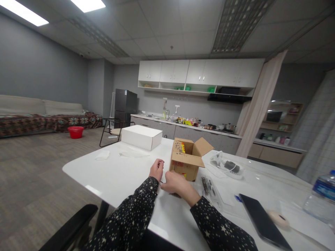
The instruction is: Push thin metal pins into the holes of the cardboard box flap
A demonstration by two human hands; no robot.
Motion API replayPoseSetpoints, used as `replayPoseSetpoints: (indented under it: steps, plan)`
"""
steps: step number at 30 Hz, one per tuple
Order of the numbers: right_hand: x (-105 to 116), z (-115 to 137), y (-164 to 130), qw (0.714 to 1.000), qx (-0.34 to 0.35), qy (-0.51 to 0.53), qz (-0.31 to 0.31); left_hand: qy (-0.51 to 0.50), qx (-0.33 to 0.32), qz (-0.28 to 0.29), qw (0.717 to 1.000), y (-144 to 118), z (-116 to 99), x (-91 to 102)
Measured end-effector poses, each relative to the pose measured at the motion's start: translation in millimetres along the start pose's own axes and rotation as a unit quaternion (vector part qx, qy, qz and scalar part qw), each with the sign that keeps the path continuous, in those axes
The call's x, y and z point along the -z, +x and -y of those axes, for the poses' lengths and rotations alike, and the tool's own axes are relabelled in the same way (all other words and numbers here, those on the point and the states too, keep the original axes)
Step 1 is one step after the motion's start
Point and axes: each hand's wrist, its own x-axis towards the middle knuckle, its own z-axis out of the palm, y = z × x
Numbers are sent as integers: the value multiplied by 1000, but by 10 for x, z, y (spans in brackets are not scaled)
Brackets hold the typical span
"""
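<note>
My left hand (pixel 157 169) is above the white table (pixel 110 177), just left of an open cardboard box (pixel 180 165). Its fingers are curled together, and whatever they hold is hidden. Close to the box's front, my right hand (pixel 176 182) is closed in a pinch. A thin dark thing (pixel 162 182) shows at its fingertips, too small to name. The box's flaps stand out, with red and yellow print on it. Under my right hand, a small dark item (pixel 175 195) is mostly covered. Right of that hand lies a clear plastic pack (pixel 209 188) holding several dark slender pieces.
A white box (pixel 141 136) stands at the table's back left, near crumpled tissue (pixel 102 155). On the right are a white dish with a cable (pixel 232 169), a black phone (pixel 263 221), a beige rounded object (pixel 277 219) and a water bottle (pixel 321 197). A chair armrest (pixel 72 226) sits front left.
</note>
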Motion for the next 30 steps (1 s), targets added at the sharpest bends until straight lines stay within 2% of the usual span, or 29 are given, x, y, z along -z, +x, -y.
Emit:
replayPoseSetpoints:
  steps: [7, 13, 22, 26, 30]
  plan:
    - [131, -168, 97, 1000, 12, 15, -6, 2, 4, 0, 1000, 0, -11, 5]
    - [265, -265, 80, 995, 62, 62, -37, 5, 7, 3, 1000, -3, -21, 13]
    - [508, -183, -92, 989, 128, 64, -45, -5, -1, -2, 1000, -3, -32, 18]
    - [693, -183, -210, 979, 149, 109, -81, -9, -1, -4, 1000, -2, -31, 13]
    - [869, -304, -278, 969, 143, 155, -127, -7, 8, -10, 1000, -2, -26, -2]
